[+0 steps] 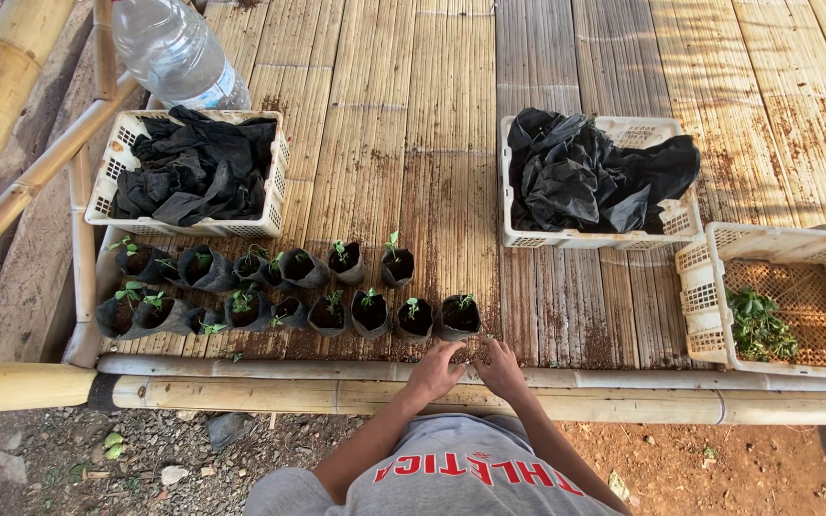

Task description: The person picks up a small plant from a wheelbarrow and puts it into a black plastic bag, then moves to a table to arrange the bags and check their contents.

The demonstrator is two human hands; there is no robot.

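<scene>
At far left a bottle [179,50] leans over a crate [107,182] of black bags. Below it two rows of seedling bags [279,291] run rightward across the bamboo deck [413,115]; the last bag [459,315], at the right end of the near row, holds a small sprout.

Just beneath that last bag the left hand [435,371] and right hand [501,367] meet at the deck edge, fingers curled narrow and fingertips together. What they pinch is too small to tell.

Any pressing there looks best done lightly and close to the stem, so the sprout stays upright.

Further right sit a second crate [666,129] of bags and a crate [786,244] with loose green seedlings [759,325].
</scene>
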